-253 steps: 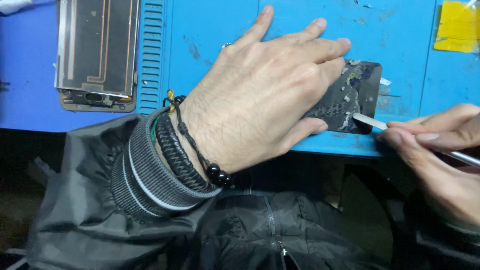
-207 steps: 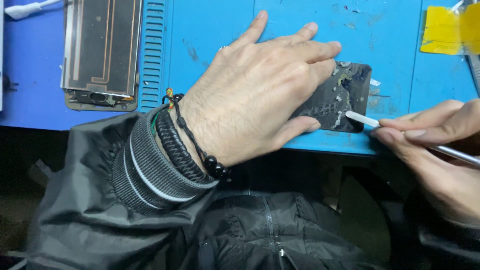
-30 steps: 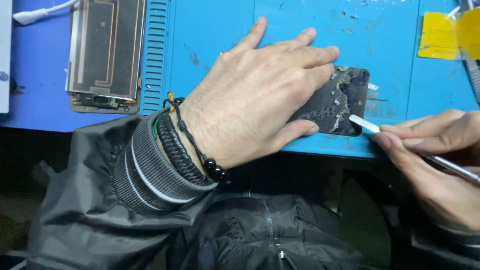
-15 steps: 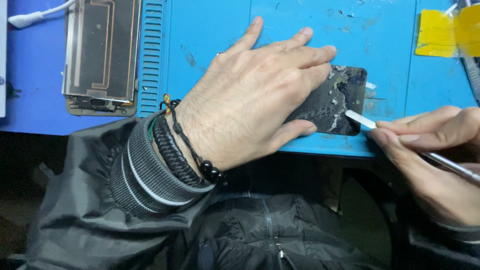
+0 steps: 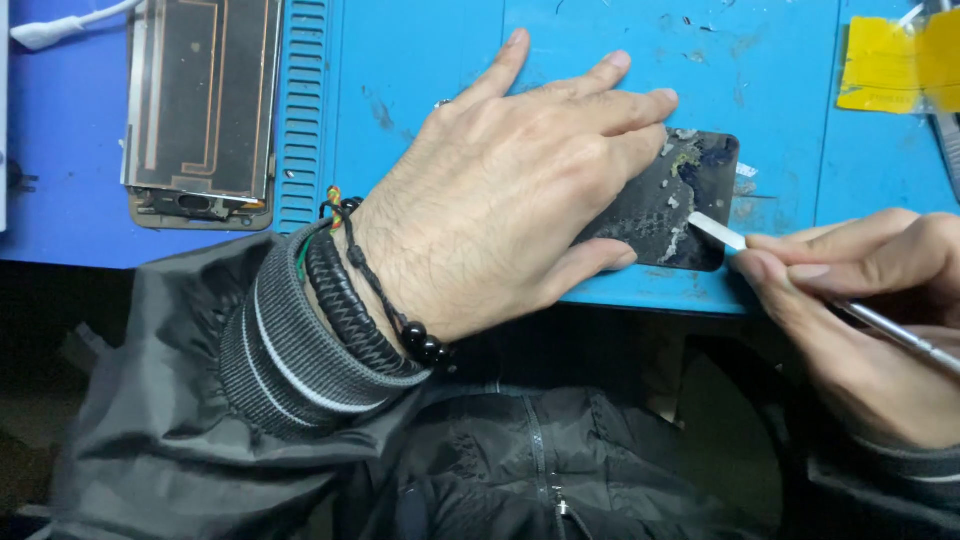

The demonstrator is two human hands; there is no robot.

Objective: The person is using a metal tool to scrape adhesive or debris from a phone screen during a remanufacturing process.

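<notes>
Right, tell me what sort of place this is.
Most likely a phone repair bench. A blue work mat with ridged slots covers the table, an opened phone body lies on it, and the right hand works a metal scraping tool on a dark, residue-covered panel.

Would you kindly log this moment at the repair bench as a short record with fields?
Surface: blue work mat
Left hand: pressed flat on a dark back panel, holding it down near the mat's front edge
Panel state: smeared with grey and whitish residue
Right hand: pinches a thin metal scraper, its flat tip resting on the panel's right end
Far left: opened phone frame lying flat; white cable above it
Far right: yellow sheet
Wrist: dark braided and beaded bracelets
</notes>
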